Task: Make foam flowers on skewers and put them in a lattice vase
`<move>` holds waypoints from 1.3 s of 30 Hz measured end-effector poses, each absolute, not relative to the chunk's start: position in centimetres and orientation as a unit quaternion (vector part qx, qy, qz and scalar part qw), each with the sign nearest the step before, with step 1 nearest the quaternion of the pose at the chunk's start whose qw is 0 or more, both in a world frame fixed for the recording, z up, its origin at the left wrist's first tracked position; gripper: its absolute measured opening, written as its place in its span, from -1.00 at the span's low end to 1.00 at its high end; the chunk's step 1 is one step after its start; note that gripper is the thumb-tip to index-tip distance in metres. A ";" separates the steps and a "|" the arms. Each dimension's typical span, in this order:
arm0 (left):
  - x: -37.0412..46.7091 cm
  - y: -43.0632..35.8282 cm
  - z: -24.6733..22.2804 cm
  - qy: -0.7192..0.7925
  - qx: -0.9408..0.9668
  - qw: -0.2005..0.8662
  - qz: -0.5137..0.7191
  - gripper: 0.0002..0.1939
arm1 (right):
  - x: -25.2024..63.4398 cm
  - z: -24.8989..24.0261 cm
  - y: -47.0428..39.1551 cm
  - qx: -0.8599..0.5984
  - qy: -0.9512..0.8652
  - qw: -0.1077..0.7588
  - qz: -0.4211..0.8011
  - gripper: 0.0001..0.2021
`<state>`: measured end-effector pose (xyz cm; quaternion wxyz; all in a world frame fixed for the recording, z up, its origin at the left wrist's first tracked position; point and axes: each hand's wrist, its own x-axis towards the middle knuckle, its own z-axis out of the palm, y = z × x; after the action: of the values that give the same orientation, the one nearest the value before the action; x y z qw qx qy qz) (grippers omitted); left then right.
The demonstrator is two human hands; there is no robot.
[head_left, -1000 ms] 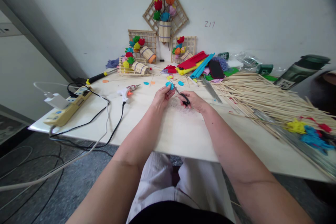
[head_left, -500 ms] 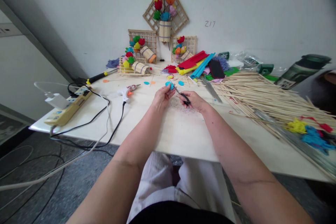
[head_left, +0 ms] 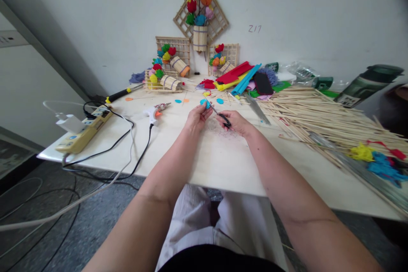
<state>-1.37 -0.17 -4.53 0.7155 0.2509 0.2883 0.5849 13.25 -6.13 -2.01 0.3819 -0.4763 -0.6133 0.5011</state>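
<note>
Between the fingertips of my left hand (head_left: 198,117) is a small piece of blue paper (head_left: 203,102). My right hand (head_left: 235,122) is closed round the black handles of a pair of scissors (head_left: 226,120). The blades point up and to the left and meet the blue piece; whether they are parted I cannot tell. A blue oval cutout (head_left: 219,101) lies just beyond the scissors. Another blue cutout (head_left: 178,101) and an orange cutout (head_left: 186,100) lie to the left of my left hand.
A white glue gun (head_left: 153,114) and a power strip (head_left: 83,129) with cables are on the left. Many thin wooden sticks (head_left: 325,114) spread over the right side. Coloured crepe paper (head_left: 236,74), a phone (head_left: 263,83) and stick-and-flower decorations (head_left: 174,57) stand or lie at the back.
Both hands stay almost in place, with the scissors still at the blue paper. The view has shifted very slightly.
</note>
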 end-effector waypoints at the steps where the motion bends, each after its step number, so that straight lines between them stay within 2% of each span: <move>1: -1.4 -0.1 -4.5 0.289 0.250 0.715 0.586 -0.96 | 13.3 -2.1 -6.1 -0.475 -0.613 0.383 0.501 -0.76; 39: -1.4 -0.1 -4.6 0.292 0.262 0.710 0.585 -0.95 | 12.6 -2.1 -6.1 -0.477 -0.599 0.400 0.504 -0.78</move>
<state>-1.42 -0.12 -4.65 0.7097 0.2620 0.2917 0.5852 12.64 -6.07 -2.13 0.4000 -0.4770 -0.5990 0.5037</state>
